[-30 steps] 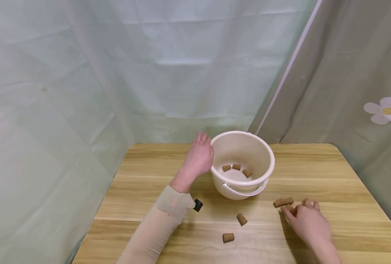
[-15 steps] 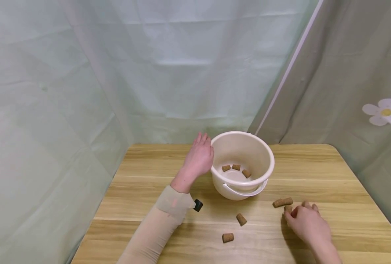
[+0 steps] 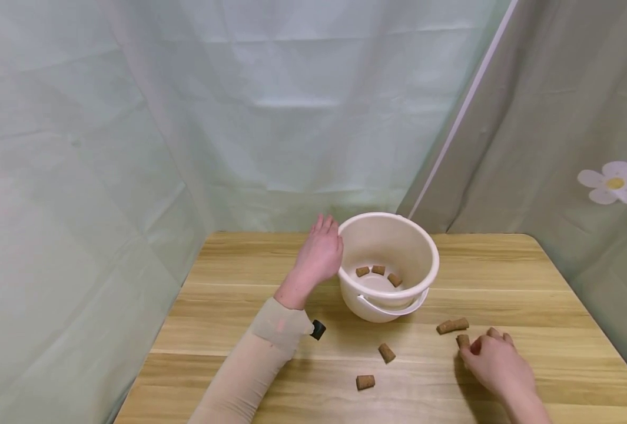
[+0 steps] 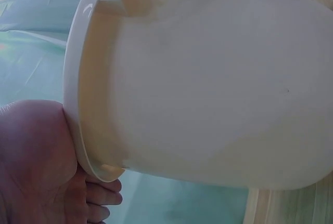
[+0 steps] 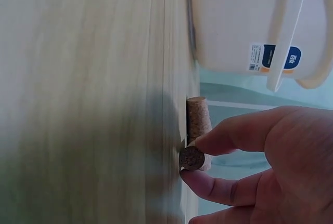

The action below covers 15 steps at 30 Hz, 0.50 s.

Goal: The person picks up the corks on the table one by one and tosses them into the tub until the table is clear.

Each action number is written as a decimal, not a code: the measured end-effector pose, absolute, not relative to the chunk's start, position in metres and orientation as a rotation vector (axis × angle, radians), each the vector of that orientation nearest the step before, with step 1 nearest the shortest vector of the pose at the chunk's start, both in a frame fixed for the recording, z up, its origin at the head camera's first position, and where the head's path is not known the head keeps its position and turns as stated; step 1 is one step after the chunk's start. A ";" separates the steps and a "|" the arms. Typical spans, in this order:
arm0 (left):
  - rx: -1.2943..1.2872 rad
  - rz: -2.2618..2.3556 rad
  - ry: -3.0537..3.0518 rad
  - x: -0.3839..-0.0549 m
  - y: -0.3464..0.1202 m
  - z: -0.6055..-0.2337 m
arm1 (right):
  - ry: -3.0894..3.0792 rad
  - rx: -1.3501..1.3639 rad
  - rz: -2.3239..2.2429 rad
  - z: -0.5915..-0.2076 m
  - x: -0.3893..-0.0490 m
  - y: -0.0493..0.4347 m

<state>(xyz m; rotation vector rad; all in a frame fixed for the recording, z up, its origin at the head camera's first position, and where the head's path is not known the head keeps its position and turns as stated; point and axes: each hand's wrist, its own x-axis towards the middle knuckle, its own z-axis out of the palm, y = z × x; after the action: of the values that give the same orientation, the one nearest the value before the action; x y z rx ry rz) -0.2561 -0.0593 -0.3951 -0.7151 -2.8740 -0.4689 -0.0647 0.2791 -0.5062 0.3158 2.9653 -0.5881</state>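
Observation:
My left hand (image 3: 319,250) rests at the left rim of a white bucket (image 3: 351,294), fingers extended past it. In the left wrist view, the hand (image 4: 39,156) touches the bucket's rim (image 4: 73,86). On the bucket's floor lie three short brown corks (image 3: 378,270). To the right of the bucket, my right hand (image 3: 500,364) pinches a cork (image 3: 463,341) between thumb and finger, low over the table. The right wrist view shows that cork's round end (image 5: 192,158) between the fingertips. Just behind it are two more corks (image 3: 453,325) lying end to end.
Two loose corks, one nearer the bucket (image 3: 387,353) and one nearer the front (image 3: 365,382), lie on the wooden table (image 3: 228,330). The bucket's handle (image 3: 392,310) hangs down in front. Pale curtains (image 3: 292,118) enclose the table's back and sides.
My right hand has drawn its cork slightly toward me, away from the two corks behind it. The left hand stays at the bucket's rim.

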 end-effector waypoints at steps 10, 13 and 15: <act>-0.717 -0.444 -2.885 -0.258 -0.059 -0.394 | 2.944 0.305 -0.620 -0.505 -0.065 0.286; -0.713 -0.448 -2.886 -0.258 -0.059 -0.395 | 2.941 0.299 -0.637 -0.503 -0.065 0.287; -0.708 -0.450 -2.888 -0.258 -0.059 -0.395 | 2.940 0.301 -0.655 -0.502 -0.066 0.287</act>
<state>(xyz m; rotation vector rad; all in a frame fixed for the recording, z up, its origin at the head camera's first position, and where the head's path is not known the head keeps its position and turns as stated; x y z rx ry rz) -0.2580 -0.0590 -0.3954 -0.7082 -2.8880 -0.4504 -0.0659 0.2875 -0.5017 0.3014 2.9396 -0.6551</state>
